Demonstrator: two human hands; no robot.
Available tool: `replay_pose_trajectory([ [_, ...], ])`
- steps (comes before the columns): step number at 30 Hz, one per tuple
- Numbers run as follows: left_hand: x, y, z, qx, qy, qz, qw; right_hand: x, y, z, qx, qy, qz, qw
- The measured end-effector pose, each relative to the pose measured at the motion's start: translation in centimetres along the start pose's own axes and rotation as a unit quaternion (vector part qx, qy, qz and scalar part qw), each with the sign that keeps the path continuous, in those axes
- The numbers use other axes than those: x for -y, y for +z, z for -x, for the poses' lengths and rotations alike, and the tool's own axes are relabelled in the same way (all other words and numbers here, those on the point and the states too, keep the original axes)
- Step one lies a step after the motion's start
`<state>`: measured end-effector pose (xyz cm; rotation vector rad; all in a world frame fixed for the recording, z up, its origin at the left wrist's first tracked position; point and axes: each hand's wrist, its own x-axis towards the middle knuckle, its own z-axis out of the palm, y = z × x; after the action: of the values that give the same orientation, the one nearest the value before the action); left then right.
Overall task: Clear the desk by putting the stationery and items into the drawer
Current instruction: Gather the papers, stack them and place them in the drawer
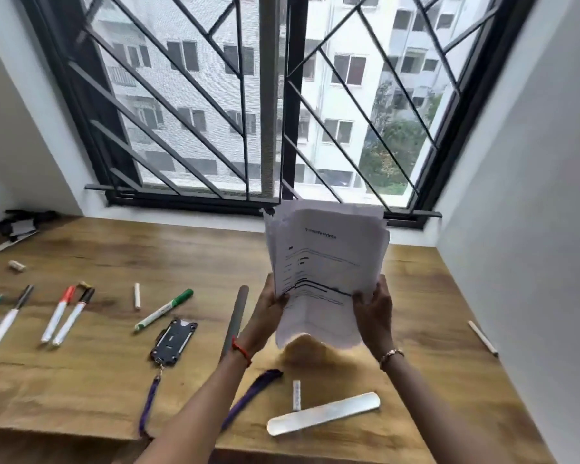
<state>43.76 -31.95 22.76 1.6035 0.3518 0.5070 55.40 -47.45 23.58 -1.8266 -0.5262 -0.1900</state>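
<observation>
A wide black-framed window [275, 95] with a diagonal metal grille [244, 133] fills the far wall. White walls [533, 162] flank it. A wooden table [416, 279] sits below its sill. Beyond it, daylight shows a pale apartment block [342, 45] and green trees [395, 145].

White papers [325, 262], green-capped marker [164, 309]

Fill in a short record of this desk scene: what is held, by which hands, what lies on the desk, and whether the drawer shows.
held: stack of printed papers, upright above the desk
hands: left hand and right hand each grip its lower part
on desk: green marker, card holder with purple lanyard, pale ruler
drawer: not in view
</observation>
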Motion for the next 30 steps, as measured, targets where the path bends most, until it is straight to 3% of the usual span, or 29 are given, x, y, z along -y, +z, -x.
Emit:
replay_pose_trajectory([
  [7, 3.9, 2.8, 1.6, 0.004, -0.032, -0.025, 0.999, -4.1, -1.2, 4.0, 0.026, 0.02, 0.019, 0.999],
  [16, 1.4, 1.5, 0.8, 0.016, -0.024, -0.027, 0.999, -1.8, -0.9, 2.2, 0.013, -0.013, 0.047, 0.999],
  [20, -0.6, -0.6, -0.1, -0.005, -0.02, -0.045, 0.999, 0.0, -1.0, 0.3, 0.025, -0.003, -0.006, 1.0],
  [24, -2.2, -2.7, 0.1, -0.026, -0.018, -0.107, 0.994, 1.2, -0.3, -0.1, 0.092, 0.03, -0.043, 0.994],
  [30, -2.1, -6.1, 3.2, -0.034, -0.051, -0.17, 0.984, 1.6, 2.6, 2.1, 0.162, 0.06, 0.03, 0.985],
])
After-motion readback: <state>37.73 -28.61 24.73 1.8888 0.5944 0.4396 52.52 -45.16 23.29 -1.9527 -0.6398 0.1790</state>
